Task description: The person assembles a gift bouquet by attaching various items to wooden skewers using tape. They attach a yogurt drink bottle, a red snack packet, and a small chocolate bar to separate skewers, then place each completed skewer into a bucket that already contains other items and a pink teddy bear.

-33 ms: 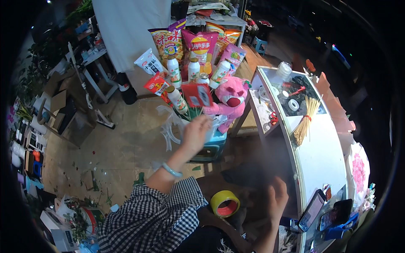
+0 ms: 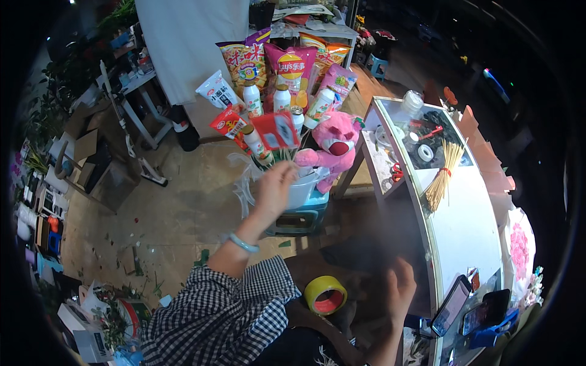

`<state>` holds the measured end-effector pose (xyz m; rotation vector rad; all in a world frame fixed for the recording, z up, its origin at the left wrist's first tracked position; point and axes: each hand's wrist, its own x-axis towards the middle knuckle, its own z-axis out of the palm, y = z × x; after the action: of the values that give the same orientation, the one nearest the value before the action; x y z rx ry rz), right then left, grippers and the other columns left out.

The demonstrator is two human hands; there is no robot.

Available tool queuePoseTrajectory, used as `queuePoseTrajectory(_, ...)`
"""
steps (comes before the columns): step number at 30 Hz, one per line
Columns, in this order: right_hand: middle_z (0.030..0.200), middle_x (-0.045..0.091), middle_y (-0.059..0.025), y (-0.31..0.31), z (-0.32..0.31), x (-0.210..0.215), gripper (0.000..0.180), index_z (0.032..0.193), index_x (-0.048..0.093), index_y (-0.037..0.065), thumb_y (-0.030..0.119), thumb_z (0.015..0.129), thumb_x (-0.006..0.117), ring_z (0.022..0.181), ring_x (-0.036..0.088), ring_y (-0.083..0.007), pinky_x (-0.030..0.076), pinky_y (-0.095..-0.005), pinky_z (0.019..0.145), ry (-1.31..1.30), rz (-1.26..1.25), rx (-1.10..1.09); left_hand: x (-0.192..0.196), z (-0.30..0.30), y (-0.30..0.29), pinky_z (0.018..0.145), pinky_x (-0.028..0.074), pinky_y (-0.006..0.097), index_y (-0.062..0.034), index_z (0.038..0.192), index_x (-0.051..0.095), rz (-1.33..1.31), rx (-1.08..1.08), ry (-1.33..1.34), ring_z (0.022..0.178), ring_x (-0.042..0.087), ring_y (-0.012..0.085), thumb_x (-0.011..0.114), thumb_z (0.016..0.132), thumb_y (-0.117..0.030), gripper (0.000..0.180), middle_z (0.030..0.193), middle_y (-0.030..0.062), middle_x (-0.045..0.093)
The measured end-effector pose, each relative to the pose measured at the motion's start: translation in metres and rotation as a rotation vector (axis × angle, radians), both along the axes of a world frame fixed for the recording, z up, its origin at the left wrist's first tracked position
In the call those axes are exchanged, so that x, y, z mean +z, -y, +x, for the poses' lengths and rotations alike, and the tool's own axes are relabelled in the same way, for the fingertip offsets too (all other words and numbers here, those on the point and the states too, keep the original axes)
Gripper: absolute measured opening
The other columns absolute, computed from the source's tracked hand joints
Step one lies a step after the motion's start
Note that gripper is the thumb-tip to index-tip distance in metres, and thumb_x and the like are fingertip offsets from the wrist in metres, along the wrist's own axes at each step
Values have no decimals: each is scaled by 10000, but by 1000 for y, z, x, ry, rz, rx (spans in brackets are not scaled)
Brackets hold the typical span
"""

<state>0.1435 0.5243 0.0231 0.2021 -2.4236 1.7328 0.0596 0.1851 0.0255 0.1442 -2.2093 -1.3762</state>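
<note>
snack bouquet on stool, two hands in view

left hand (image 2: 274, 186): raised on an outstretched forearm, pale bracelet (image 2: 243, 243) at the wrist, checked sleeve (image 2: 226, 311) below. fingers loosely spread, resting against the lower front of the snack bouquet (image 2: 284, 91) where the stems meet the white bucket (image 2: 303, 190). grip not clear; cannot tell whether anything is pinched.

right hand (image 2: 400, 291): low, near the lower edge, fingers apart, holding nothing, beside the dark front face of the white counter (image 2: 470, 226). blurred.

snack bouquet: upright in the white bucket, centre of view, just beyond the left hand. back row of crisp bags in yellow, pink and orange; front row of small white bottles (image 2: 282, 97) with coloured caps; red packets (image 2: 276, 130) on sticks in front; white sachet (image 2: 217, 91) out to the left. clear wrapping fanned at the base.

pink plush bear (image 2: 334, 145): tucked into the right side of the bouquet, touching the bucket rim.

teal stool (image 2: 302, 216): under the bucket, on the brown floor.

yellow tape roll (image 2: 325, 295): flat, near the lap, between the two forearms.

white counter, right: bundle of bamboo skewers (image 2: 444, 174) tied with a red band, tape roll (image 2: 425, 152), red-handled scissors (image 2: 397, 172) on the lower shelf, phone (image 2: 452, 305) propped at the near end.

surroundings: white cloth-draped table (image 2: 183, 43) behind the bouquet, cardboard boxes (image 2: 85, 146) to the left, green leaf scraps scattered on the floor.
</note>
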Motion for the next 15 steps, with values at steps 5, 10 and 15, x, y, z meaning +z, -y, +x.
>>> queuePoseTrajectory(5, 1038, 577, -100, 1, 5, -10, 258, 1102, 580, -48, 59, 867, 592, 925, 572, -173, 450, -279, 843, 81, 30, 33, 40, 13, 70, 695, 504, 229, 14, 1028, 587, -52, 219, -268, 798, 636, 111, 489, 961, -121, 180, 890, 51, 640)
queuePoseTrajectory(10, 1010, 612, -116, -8, 13, -27, 244, 1078, 594, -59, 53, 861, 584, 934, 593, -180, 459, -284, 845, 137, 101, 38, 48, 17, 120, 695, 501, 222, 13, 1032, 561, 32, 294, -321, 788, 631, 102, 508, 957, -141, 178, 897, 45, 634)
queuePoseTrajectory(15, 979, 643, -125, -17, 24, -41, 258, 1085, 594, -63, 67, 862, 594, 916, 607, -172, 466, -274, 837, 208, 45, 43, -4, 8, 133, 666, 516, 222, 7, 1005, 565, 72, 275, -143, 753, 624, 91, 523, 941, -94, 127, 861, 42, 630)
